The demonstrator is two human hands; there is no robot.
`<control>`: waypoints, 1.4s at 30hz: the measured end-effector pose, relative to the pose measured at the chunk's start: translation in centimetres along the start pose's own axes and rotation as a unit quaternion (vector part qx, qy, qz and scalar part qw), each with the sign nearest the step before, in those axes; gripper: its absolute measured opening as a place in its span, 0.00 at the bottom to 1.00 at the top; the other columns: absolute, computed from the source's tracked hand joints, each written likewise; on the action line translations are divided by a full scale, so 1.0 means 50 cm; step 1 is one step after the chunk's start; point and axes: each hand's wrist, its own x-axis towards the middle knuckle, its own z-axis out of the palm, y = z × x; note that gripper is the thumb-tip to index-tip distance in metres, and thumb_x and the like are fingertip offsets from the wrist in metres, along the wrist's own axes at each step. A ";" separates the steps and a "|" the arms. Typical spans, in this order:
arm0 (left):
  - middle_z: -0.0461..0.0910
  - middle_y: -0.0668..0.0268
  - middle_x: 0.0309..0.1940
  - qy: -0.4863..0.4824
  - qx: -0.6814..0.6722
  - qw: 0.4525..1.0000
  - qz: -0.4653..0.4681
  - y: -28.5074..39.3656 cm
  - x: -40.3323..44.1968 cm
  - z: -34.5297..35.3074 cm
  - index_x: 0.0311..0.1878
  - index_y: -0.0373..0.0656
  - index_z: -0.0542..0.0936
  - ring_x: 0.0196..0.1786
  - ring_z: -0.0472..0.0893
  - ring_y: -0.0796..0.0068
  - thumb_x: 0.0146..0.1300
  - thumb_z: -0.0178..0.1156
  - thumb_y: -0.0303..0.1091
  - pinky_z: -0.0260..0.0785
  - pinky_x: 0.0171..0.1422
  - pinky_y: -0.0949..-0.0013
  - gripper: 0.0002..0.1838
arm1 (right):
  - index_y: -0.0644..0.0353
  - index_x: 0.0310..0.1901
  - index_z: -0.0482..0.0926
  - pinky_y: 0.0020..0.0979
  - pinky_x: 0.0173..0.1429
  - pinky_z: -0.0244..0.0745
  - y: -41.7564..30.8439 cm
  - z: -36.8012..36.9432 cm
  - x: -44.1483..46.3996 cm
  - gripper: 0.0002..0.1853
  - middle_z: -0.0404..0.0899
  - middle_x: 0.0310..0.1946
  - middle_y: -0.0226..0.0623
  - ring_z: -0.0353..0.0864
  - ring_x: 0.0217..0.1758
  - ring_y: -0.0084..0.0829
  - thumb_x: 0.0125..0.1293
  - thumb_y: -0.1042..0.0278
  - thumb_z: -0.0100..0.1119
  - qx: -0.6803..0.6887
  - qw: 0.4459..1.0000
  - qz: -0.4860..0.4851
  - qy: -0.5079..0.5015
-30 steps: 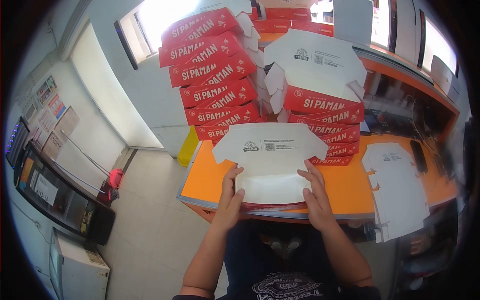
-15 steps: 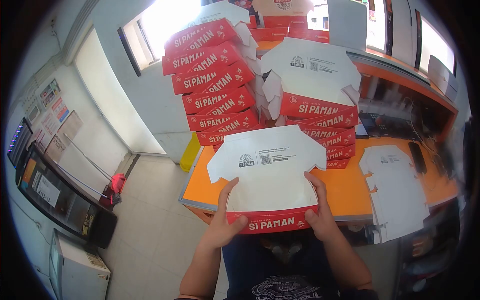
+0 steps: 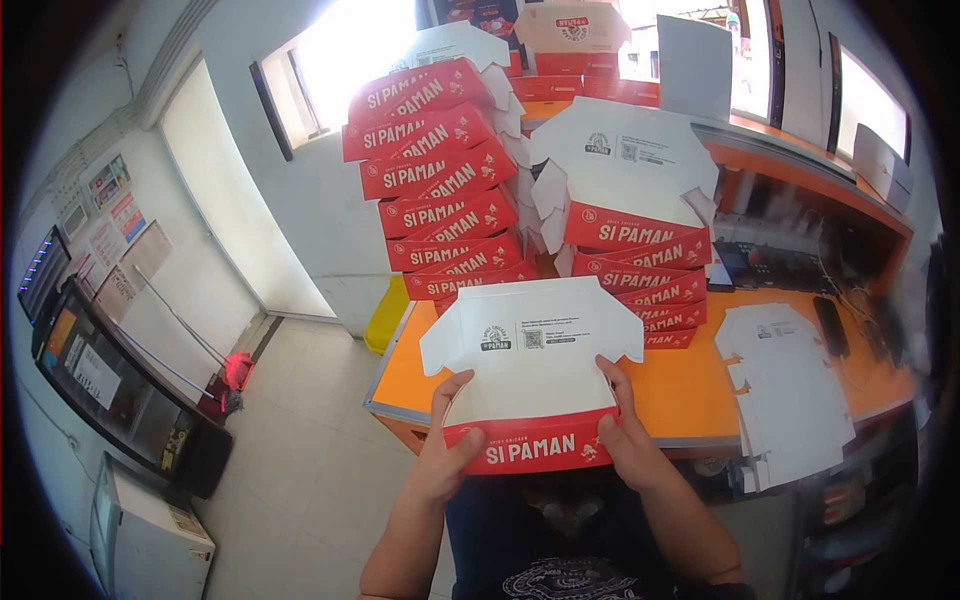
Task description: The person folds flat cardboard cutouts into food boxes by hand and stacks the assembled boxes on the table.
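A red and white cardboard food box [image 3: 535, 390] with its lid raised is held in front of my body, near the edge of the orange table. Printed "SI PAMAN" lettering shows on its red front panel. My left hand [image 3: 447, 448] grips its left side, thumb on the front panel and fingers along the side. At the right side, my right hand [image 3: 628, 440] grips it the same way. Behind it rise a tall left stack of similar boxes [image 3: 445, 210] and a lower right stack [image 3: 640, 232], its top box open.
Flat unfolded cardboard blanks [image 3: 785, 400] lie on the orange table [image 3: 675, 385] at the right, overhanging its front edge. A black phone-like object [image 3: 831, 327] and cables are beside them. A yellow container [image 3: 386, 314] stands at the table's left. Mop handles lean near a glass-front cabinet [image 3: 110, 385].
The front panel of the held box now stands taller and faces me more fully. Both hands have shifted slightly left with the box, and the camera view has tilted slightly.
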 end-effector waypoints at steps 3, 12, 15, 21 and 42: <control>0.61 0.54 0.79 0.003 0.063 0.998 0.012 0.003 0.000 -0.008 0.83 0.41 0.55 0.84 0.59 0.59 0.72 0.72 0.53 0.53 0.87 0.52 0.49 | 0.59 0.86 0.44 0.49 0.89 0.46 -0.004 -0.010 0.001 0.49 0.49 0.84 0.56 0.50 0.89 0.47 0.80 0.44 0.63 -0.022 0.999 -0.030 -0.024; 0.65 0.51 0.76 0.119 0.445 0.866 0.193 0.079 -0.033 0.005 0.76 0.40 0.70 0.77 0.68 0.54 0.70 0.70 0.44 0.64 0.77 0.52 0.36 | 0.56 0.86 0.42 0.49 0.87 0.56 -0.055 -0.045 0.013 0.55 0.56 0.82 0.54 0.56 0.87 0.47 0.73 0.54 0.74 0.020 1.000 0.016 0.010; 0.76 0.53 0.68 0.015 0.516 0.818 0.253 0.154 -0.019 0.048 0.69 0.38 0.76 0.65 0.80 0.56 0.69 0.72 0.45 0.73 0.69 0.55 0.31 | 0.56 0.87 0.42 0.49 0.86 0.60 -0.059 -0.044 0.017 0.58 0.57 0.81 0.54 0.58 0.86 0.47 0.70 0.57 0.77 -0.031 0.999 -0.002 -0.010; 0.88 0.53 0.43 -0.172 0.540 0.813 0.134 0.183 0.012 0.151 0.61 0.37 0.82 0.48 0.88 0.53 0.76 0.66 0.33 0.78 0.57 0.56 0.16 | 0.57 0.87 0.39 0.49 0.85 0.62 -0.116 0.002 0.023 0.62 0.49 0.84 0.54 0.57 0.87 0.46 0.67 0.60 0.80 0.055 0.996 -0.017 -0.064; 0.84 0.62 0.40 -0.031 0.282 0.953 0.109 0.100 0.004 0.195 0.48 0.37 0.82 0.41 0.82 0.72 0.84 0.54 0.31 0.74 0.51 0.69 0.10 | 0.61 0.62 0.85 0.45 0.74 0.68 -0.072 0.009 0.018 0.24 0.77 0.63 0.46 0.74 0.68 0.44 0.65 0.61 0.71 -0.097 0.957 -0.270 0.031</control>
